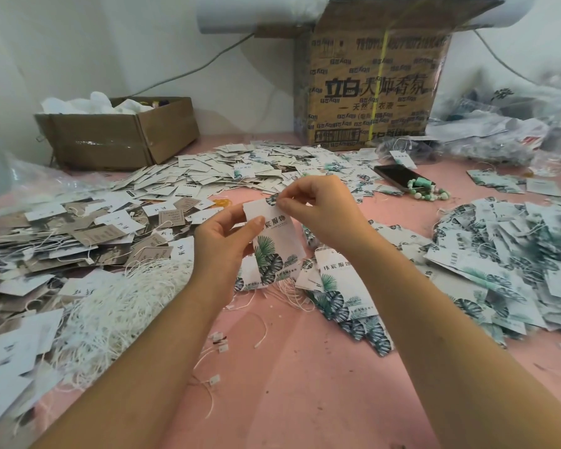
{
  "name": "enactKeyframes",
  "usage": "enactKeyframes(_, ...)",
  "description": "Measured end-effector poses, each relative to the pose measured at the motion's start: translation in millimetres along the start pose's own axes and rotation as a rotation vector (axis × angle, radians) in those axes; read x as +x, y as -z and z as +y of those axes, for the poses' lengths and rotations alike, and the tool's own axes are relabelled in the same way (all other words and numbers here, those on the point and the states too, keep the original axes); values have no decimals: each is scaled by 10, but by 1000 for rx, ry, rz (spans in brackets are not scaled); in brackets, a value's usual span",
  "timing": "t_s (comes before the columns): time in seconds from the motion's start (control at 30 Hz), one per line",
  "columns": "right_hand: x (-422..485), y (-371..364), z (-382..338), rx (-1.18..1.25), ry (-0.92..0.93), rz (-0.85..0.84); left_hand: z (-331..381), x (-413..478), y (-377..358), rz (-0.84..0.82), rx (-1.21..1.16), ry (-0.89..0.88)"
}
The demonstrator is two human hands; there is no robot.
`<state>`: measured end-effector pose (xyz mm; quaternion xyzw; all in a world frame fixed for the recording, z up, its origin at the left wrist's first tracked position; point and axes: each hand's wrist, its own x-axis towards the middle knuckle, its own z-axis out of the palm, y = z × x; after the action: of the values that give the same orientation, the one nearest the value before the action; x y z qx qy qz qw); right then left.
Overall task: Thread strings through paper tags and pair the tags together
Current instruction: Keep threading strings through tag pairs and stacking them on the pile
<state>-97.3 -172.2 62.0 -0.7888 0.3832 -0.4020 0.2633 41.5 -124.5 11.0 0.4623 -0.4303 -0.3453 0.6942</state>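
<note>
While my left hand (pixel 227 244) grips the leaf-printed tag (pixel 274 244) by its left edge, thumb on the front and fingers curled behind, my right hand (pixel 318 215) pinches the tag's top edge between thumb and forefinger. The tag stands upright between my 2 hands, lifted off the pink table (pixel 289 400), with its printed face toward me. Whether a string sits in my right pinch I cannot tell; anything that fine is lost there.

Just below my grip lies a loose spread of matching leaf tags (pixel 334 286). To the right of my right forearm is a bigger heap of tags (pixel 499 254) with thin strings among them. Left of my left forearm lies a bundle of white strings (pixel 123 303), and beyond that are grey and brown tags (pixel 78 234).

Past my fingertips a drift of white tags (pixel 221 170) runs back toward a small cardboard box (pixel 120 137) and a tall cardboard box (pixel 370 85). Beyond my right hand lie a phone (pixel 399 176) and a green bead bracelet (pixel 428 191).
</note>
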Motion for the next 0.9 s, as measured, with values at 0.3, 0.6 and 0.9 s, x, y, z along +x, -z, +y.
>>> enactKeyframes(0.3,-25,-23,-41,-114,56,107,44,-20,-60,21,12,-4)
enactKeyframes(0.6,-8,-55,-50,-191,76,95,33,-25,-70,25,41,-9)
enactKeyframes(0.9,-20,-81,-75,-230,114,86,40,-45,-80,-13,54,-41)
